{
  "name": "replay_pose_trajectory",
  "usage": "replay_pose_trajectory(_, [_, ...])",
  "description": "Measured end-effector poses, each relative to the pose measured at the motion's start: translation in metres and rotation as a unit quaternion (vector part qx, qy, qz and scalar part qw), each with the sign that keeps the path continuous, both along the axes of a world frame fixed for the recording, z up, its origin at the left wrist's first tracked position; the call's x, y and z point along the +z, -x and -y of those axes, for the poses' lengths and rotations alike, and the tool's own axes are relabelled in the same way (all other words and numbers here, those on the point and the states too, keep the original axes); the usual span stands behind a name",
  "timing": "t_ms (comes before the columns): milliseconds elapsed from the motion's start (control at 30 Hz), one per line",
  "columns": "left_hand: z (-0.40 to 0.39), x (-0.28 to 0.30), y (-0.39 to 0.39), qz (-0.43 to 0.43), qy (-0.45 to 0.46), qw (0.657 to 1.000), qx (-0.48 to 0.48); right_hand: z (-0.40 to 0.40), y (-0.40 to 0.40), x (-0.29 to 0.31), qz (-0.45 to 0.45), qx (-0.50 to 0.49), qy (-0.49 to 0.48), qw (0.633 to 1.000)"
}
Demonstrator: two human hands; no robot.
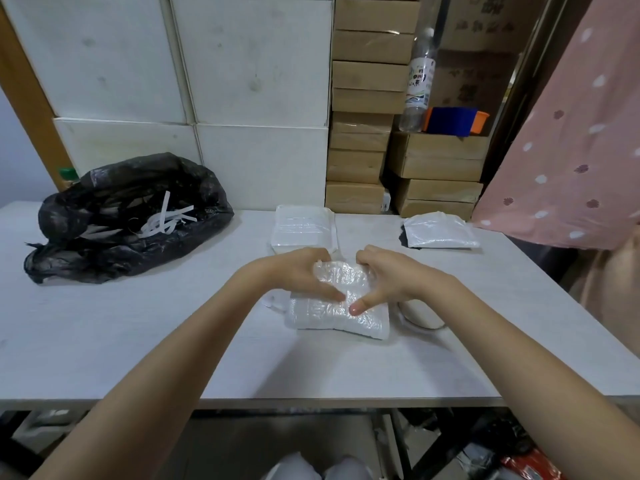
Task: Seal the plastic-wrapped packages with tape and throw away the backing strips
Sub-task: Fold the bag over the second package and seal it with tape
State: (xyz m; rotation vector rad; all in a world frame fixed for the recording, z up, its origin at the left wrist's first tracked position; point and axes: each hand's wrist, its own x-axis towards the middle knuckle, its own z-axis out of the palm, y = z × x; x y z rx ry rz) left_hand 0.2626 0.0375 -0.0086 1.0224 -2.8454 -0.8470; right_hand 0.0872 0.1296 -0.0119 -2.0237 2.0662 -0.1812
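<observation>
A plastic-wrapped package (pixel 337 315) lies on the grey table (pixel 138 341) in front of me. My left hand (pixel 298 271) and my right hand (pixel 391 271) both grip its raised top flap, thumbs pressed onto the crinkled plastic. A stack of flat white packages (pixel 303 230) sits just behind my hands. One more wrapped package (pixel 438 233) lies at the far right of the table. A black rubbish bag (pixel 114 220) at the far left holds several white backing strips (pixel 166 220).
A white roll-like object (pixel 420 315) sits right of the package, partly hidden by my right wrist. Cardboard boxes (pixel 363 133) and white foam boxes (pixel 242 81) are stacked behind the table. A person in pink patterned cloth (pixel 571 150) stands at the right edge.
</observation>
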Motion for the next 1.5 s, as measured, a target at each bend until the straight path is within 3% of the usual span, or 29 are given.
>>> replay_pose_trajectory(233, [0.010, -0.005, 0.002, -0.027, -0.015, 0.999, 0.023, 0.000, -0.006, 0.005, -0.076, -0.018, 0.045, 0.996])
replay_pose_trajectory(367, [0.010, -0.001, 0.010, 0.000, -0.001, 1.000, 0.030, -0.006, -0.012, 0.008, -0.123, -0.012, 0.098, 0.987])
replay_pose_trajectory(433, [0.008, 0.002, 0.013, 0.015, 0.020, 0.999, 0.039, -0.008, -0.013, 0.008, -0.069, -0.029, 0.084, 0.994])
replay_pose_trajectory(500, [0.005, 0.003, 0.011, 0.007, 0.032, 0.999, 0.041, -0.011, -0.008, 0.001, 0.054, -0.058, 0.071, 0.994])
replay_pose_trajectory(600, [0.003, -0.001, 0.004, -0.026, 0.065, 0.997, 0.033, -0.017, 0.003, -0.011, 0.228, -0.071, 0.085, 0.967])
replay_pose_trajectory(733, [-0.003, -0.005, -0.002, -0.063, 0.121, 0.991, 0.008, -0.018, 0.009, -0.016, 0.320, -0.087, 0.101, 0.938])
replay_pose_trajectory(833, [-0.009, -0.014, -0.010, -0.061, 0.209, 0.976, -0.023, -0.023, 0.008, -0.024, 0.242, -0.057, 0.160, 0.955])
replay_pose_trajectory(933, [-0.014, -0.027, -0.023, -0.092, 0.326, 0.936, -0.094, -0.034, 0.006, -0.035, 0.069, 0.032, 0.245, 0.966])
replay_pose_trajectory(1000, [-0.016, -0.035, -0.033, -0.098, 0.390, 0.905, -0.140, -0.042, 0.004, -0.041, -0.070, 0.100, 0.301, 0.946])
replay_pose_trajectory(1067, [-0.014, -0.047, -0.041, -0.085, 0.444, 0.879, -0.148, -0.052, 0.001, -0.047, -0.154, 0.125, 0.322, 0.926])
replay_pose_trajectory(1167, [-0.021, -0.062, -0.046, -0.070, 0.483, 0.863, -0.133, -0.065, -0.006, -0.058, -0.196, 0.136, 0.312, 0.920])
replay_pose_trajectory(1300, [-0.040, -0.079, -0.046, -0.018, 0.473, 0.876, -0.096, -0.080, -0.011, -0.069, -0.201, 0.085, 0.241, 0.946])
replay_pose_trajectory(1367, [-0.044, -0.085, -0.046, -0.020, 0.469, 0.879, -0.081, -0.089, -0.012, -0.070, -0.057, 0.096, 0.201, 0.973])
replay_pose_trajectory(1400, [-0.043, -0.087, -0.046, -0.029, 0.468, 0.880, -0.076, -0.093, -0.012, -0.066, 0.073, 0.064, 0.148, 0.984])
replay_pose_trajectory(1433, [-0.042, -0.088, -0.046, -0.039, 0.466, 0.881, -0.072, -0.094, -0.016, -0.058, 0.229, 0.006, 0.094, 0.969])
replay_pose_trajectory(1500, [-0.042, -0.088, -0.044, -0.052, 0.467, 0.880, -0.068, -0.091, -0.015, -0.045, 0.432, -0.138, 0.133, 0.881])
